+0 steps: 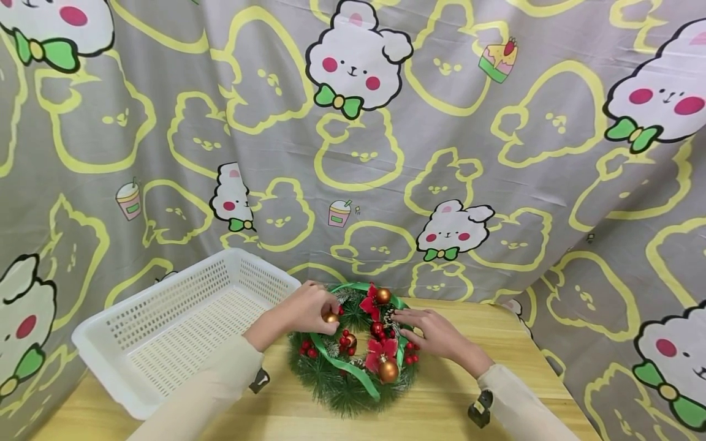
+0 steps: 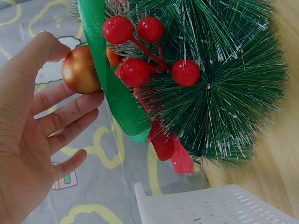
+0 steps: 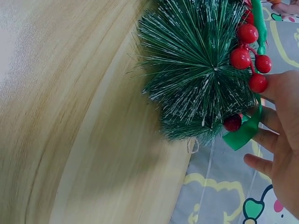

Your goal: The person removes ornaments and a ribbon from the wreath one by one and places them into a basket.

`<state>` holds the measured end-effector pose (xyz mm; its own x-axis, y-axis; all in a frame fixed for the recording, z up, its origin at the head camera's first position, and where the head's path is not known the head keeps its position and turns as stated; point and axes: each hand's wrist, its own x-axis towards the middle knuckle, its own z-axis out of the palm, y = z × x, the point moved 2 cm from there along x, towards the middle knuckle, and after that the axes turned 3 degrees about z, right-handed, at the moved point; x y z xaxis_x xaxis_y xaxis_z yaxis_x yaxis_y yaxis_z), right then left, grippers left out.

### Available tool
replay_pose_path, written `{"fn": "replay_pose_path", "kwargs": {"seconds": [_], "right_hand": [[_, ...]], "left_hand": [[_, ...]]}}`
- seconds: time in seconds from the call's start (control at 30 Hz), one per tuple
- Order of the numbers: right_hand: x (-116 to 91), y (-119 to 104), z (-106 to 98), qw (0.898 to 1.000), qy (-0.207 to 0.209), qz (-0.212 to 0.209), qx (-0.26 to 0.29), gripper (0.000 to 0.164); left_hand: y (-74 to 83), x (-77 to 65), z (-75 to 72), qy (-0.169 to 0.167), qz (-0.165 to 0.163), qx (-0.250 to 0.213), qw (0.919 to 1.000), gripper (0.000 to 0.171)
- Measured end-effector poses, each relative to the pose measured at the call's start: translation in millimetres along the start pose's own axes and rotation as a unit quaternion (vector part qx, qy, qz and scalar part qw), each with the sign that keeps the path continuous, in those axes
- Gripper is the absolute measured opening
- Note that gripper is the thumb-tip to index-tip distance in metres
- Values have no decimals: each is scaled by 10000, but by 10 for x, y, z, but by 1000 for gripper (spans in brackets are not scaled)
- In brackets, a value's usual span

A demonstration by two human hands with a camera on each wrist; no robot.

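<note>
A green Christmas wreath point(image 1: 336, 383) lies on the wooden table, trimmed with red flowers point(image 1: 380, 355), gold balls point(image 1: 388, 370), red berries point(image 2: 135, 72) and a green ribbon point(image 1: 353, 369). At its back left, my left hand point(image 1: 306, 309) pinches a gold ball point(image 2: 80, 70) between thumb and forefinger, the other fingers spread behind it. My right hand point(image 1: 432, 331) rests on the wreath's right side with fairly straight fingers. In the right wrist view those fingers touch the ribbon point(image 3: 245, 133) and the thumb lies beside red berries point(image 3: 258, 83).
To the left of the wreath stands a white perforated plastic basket point(image 1: 182, 324), close to my left forearm. A grey curtain point(image 1: 364, 153) with cartoon bears hangs behind and beside the table point(image 1: 513, 380).
</note>
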<state>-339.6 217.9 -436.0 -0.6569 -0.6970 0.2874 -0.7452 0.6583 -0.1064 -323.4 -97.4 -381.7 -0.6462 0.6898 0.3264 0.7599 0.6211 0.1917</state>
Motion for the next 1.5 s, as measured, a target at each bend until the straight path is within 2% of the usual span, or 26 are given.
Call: {"fn": "replay_pose_path", "kwargs": {"seconds": [0.3,0.47,0.63,0.8,1.03,1.27,1.37,1.5], "right_hand": [[-9,3,32,9999,86,26,79,38],[0,-4,27,9999,86,17,93,38],[21,-8,13,9999,-25,128,51,36],[35,-16,4,9995,-175,256,66,36],[35,-35,-4,9990,-206,349,190,36],[43,-54,-4,9987,-208,419,206,36],[46,-58,-1,9985,-209,455,197,36],[49,-55,7,9983,-188,510,194,36]], "left_hand": [[49,32,-32,689,123,207,9973,7],[54,75,-47,989,158,485,9938,9],[27,109,-90,1423,241,637,9875,12],[-36,119,-195,1939,345,880,9765,13],[-267,78,-464,2534,93,1085,9612,17],[-627,-95,-745,3189,-362,1201,9395,20],[-804,-198,-803,3390,-518,1391,9290,21],[-1032,-355,-800,3441,-773,1583,9223,20]]}}
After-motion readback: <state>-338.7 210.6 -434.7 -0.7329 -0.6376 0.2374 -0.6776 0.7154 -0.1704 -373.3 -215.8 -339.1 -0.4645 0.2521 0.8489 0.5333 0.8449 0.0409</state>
